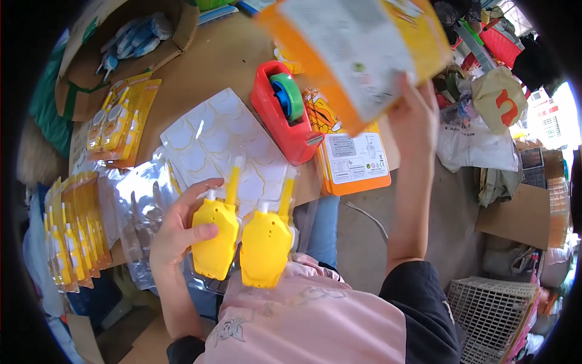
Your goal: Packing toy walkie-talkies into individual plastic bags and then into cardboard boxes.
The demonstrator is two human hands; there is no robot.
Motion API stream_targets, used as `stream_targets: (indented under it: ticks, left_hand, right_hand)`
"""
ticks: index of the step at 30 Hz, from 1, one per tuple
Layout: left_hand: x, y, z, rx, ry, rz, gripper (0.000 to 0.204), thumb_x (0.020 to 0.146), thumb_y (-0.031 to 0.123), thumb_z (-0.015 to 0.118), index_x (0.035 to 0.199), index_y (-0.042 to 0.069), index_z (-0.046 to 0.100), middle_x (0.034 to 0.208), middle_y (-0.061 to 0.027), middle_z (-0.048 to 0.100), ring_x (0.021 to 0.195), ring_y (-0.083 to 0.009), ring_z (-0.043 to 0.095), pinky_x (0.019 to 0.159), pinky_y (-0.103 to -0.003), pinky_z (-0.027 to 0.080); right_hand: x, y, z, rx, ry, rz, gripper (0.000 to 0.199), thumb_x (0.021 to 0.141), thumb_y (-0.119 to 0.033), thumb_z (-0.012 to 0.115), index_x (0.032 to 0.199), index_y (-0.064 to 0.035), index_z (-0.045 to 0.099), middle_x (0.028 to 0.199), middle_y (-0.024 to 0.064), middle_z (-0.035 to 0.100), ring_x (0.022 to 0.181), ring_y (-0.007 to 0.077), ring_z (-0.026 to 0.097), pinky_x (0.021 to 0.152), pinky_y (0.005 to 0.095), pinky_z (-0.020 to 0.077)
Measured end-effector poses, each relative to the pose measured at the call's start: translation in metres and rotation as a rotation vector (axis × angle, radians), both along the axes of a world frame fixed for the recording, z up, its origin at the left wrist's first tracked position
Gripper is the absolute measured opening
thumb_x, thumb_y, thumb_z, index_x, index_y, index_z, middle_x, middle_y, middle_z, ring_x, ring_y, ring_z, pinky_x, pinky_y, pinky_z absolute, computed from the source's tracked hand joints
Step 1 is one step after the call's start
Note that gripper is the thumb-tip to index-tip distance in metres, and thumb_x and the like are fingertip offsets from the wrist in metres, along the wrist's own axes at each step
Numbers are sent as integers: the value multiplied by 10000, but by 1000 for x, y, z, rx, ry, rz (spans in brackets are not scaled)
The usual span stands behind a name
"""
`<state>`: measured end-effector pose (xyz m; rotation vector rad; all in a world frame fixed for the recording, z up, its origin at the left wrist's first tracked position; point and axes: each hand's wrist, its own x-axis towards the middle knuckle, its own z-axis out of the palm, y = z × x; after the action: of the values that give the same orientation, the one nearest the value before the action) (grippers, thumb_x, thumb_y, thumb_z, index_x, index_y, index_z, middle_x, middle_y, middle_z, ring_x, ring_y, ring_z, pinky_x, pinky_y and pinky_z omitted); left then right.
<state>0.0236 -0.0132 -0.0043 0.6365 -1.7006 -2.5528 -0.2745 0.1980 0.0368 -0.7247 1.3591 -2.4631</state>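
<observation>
Two yellow toy walkie-talkies, one on the left (215,238) and one on the right (265,250), sit side by side in a clear plastic blister shell close to my body. My left hand (176,233) grips the shell at its left side, thumb across the left walkie-talkie. Raised over the table's far right, my right hand (415,112) pinches the lower right edge of an orange and yellow printed backing card (342,51), which is slightly blurred. Below it lies a stack of similar orange cards (357,159).
A red tape dispenser (271,103) with green tape stands mid-table, beside a white, gold-veined patterned pad (212,130). Empty clear shells (134,200) lie at left, near packed walkie-talkies (115,127) and another row of packs (73,242). A cardboard box (182,39) holds blue-white items.
</observation>
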Motion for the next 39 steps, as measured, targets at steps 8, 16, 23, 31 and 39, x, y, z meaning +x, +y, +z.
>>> stream_targets:
  ticks: [8, 16, 23, 31, 39]
  left_hand:
    - [21, -15, -3, -21, 63, -8, 738, 659, 76, 747, 1322, 63, 423, 1115, -108, 582, 998, -178, 573, 889, -278, 445]
    - [23, -17, -13, 1, 121, 110, 755, 674, 70, 769, 1319, 21, 380, 1210, -111, 537, 1111, -205, 525, 936, -319, 413]
    - [19, -19, -2, -39, 143, 9, 740, 681, 91, 778, 1308, 10, 392, 1198, -96, 548, 1108, -174, 524, 945, -304, 401]
    - [15, -23, -2, -15, 29, 277, 534, 837, 302, 665, 1232, 0, 467, 1091, -60, 602, 964, -118, 583, 832, -260, 469]
    - [4, -29, 14, 63, 116, 516, 452, 813, 165, 658, 1199, 0, 491, 1091, -99, 603, 957, -162, 607, 808, -273, 490]
  right_hand:
    - [33, -50, -4, 435, 26, 247, 414, 829, -106, 645, 1192, -19, 465, 1057, 115, 608, 894, 168, 633, 719, 296, 545]
    - [47, -49, -17, 618, 208, 356, 506, 860, -266, 607, 1281, -38, 443, 1226, 88, 533, 1029, 159, 562, 757, 290, 498]
    - [-21, -83, 14, 484, 203, 259, 435, 862, -282, 631, 1214, -36, 560, 995, 93, 630, 875, 115, 621, 707, 244, 523]
    - [25, -99, -3, 827, 436, 633, 404, 904, -250, 569, 1264, -73, 518, 1147, 71, 582, 967, 91, 565, 781, 227, 480]
    - [103, -75, -27, 521, 147, 603, 769, 861, -184, 586, 1459, -118, 107, 1412, 216, 309, 1126, 246, 514, 800, 285, 505]
